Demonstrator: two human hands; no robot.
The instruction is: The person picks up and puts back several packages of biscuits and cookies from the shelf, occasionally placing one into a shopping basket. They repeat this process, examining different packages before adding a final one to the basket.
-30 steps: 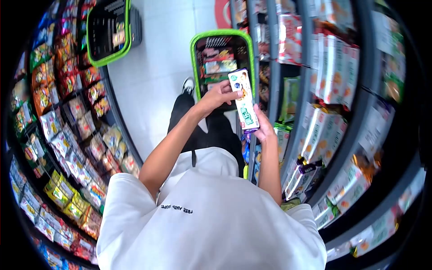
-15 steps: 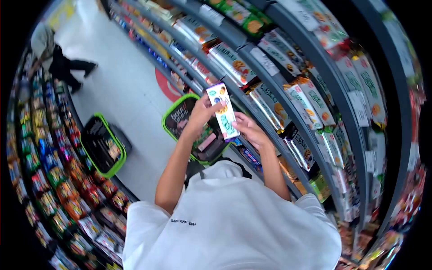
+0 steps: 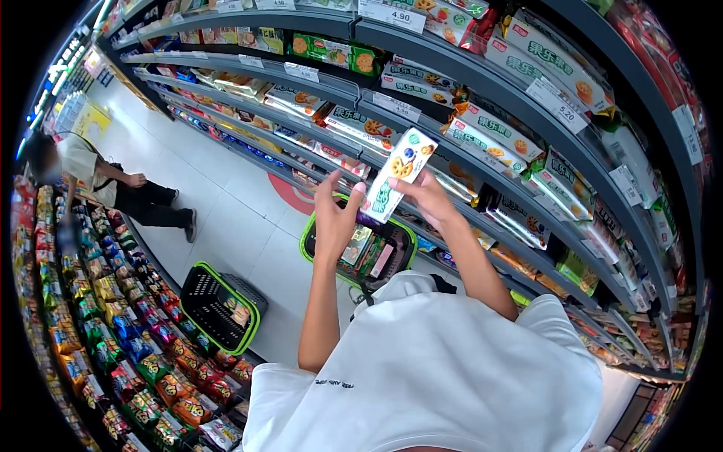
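Biscuit box (image 3: 401, 164) held up in mid-air, centre stage, its upper end leaning right! From the far left, then: a bank of snack bags (image 3: 135, 331) is seen, crinkled, glossy, packed out to the aisle's edge. Beside it a person (image 3: 102, 173) in pale top and dark trousers is spotted. Next, smooth pale floor tiles (image 3: 226, 218) are left open between the two rows, a good strip of room, pinched by the first basket (image 3: 260, 313), black, perforated, green-rimmed, with packets lying inside. On to the left hand (image 3: 335, 222): its fingers are spread, raised beside the box's lower end (whether that end is brushed by the thumb cannot be told). Lower down, the second basket (image 3: 305, 245) is partly covered by arm and white shirt (image 3: 429, 361), its corners rounded, packets stowed within. Now the box itself, slim, flat-faced, sharp-cornered, printed with biscuits, berries and green lettering, and it is firmly gripped by the right hand (image 3: 431, 202), thumb laid across the face, fingers tucked behind. Less room on this side: the view is filled by hard grey shelf edges (image 3: 482, 60), lined with shiny cartons (image 3: 493, 139) and flat price labels (image 3: 556, 105).
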